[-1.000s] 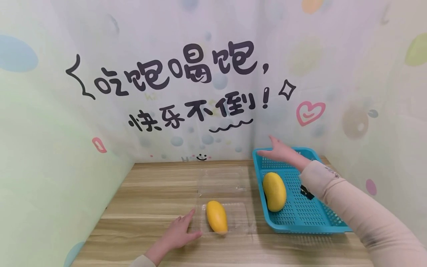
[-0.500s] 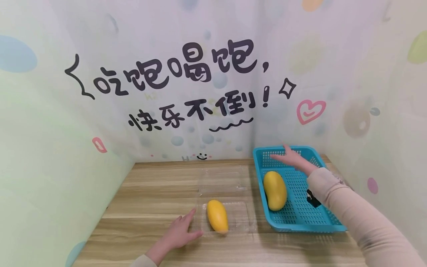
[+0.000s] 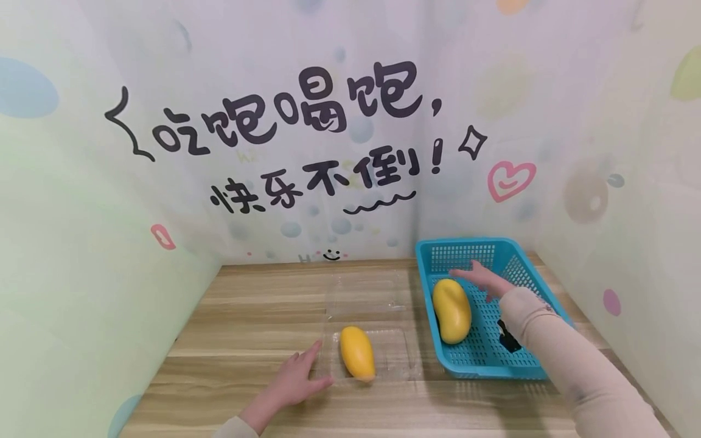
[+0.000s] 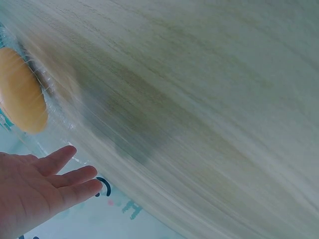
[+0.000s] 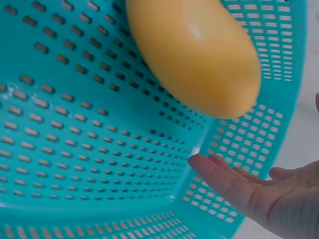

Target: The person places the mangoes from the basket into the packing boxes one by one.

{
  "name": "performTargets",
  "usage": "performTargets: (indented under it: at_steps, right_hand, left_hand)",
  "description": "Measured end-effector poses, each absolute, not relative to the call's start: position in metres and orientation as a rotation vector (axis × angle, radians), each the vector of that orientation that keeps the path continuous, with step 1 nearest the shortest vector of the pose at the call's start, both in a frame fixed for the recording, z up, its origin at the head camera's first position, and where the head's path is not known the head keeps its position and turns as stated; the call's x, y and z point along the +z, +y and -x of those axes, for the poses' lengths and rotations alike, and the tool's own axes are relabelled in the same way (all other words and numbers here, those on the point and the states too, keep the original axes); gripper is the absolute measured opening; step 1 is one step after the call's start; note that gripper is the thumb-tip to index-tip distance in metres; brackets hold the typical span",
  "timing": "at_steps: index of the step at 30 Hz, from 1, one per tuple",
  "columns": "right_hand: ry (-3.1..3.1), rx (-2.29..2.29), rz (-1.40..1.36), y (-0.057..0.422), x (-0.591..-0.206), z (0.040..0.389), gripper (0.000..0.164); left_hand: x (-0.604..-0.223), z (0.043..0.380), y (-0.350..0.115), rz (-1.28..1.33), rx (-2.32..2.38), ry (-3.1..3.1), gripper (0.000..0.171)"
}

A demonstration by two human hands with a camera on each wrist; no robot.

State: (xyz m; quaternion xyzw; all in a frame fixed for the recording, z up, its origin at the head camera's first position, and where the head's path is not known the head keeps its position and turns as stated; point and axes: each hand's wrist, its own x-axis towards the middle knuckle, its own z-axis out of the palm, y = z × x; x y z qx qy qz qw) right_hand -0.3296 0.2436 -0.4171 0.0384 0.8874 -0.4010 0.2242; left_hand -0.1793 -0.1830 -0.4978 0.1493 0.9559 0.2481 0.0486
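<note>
A yellow mango (image 3: 451, 311) lies against the left side of a blue plastic basket (image 3: 482, 371). Over the basket's far part reaches my right hand (image 3: 483, 278), fingers spread and nothing in them. In the right wrist view its fingers (image 5: 224, 181) extend beside the mango (image 5: 199, 55), a gap between them. A second mango (image 3: 357, 353) rests in the near half of a clear plastic box (image 3: 397, 350), whose lid lies folded back behind it. Just left of that box my left hand (image 3: 296, 377) stays with loose, extended fingers, holding nothing; the left wrist view shows its palm (image 4: 30, 194).
The wood-grain table (image 3: 246, 316) is walled in by a pale printed curtain (image 3: 328, 36) at the back and both sides. Black lettering covers the back part. The basket's raised rim stands close to the right-hand curtain.
My right hand first shifts right from the basket's far left corner, then comes down and nearer, behind the mango. The left hand and both mangoes stay in place.
</note>
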Motion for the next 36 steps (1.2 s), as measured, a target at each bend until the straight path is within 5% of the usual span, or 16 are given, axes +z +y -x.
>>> performTargets:
  at_steps: [14, 36]
  right_hand:
    - [2.250, -1.203, -0.191, 0.237, -0.450, 0.328, 0.105]
    - [2.244, -1.314, -0.211, 0.227, -0.476, 0.326, 0.088]
  left_hand:
    - [-0.499, 0.183, -0.184, -0.458, 0.780, 2.885, 0.085]
    - [-0.501, 0.181, -0.184, -0.445, 0.789, 2.897, 0.085]
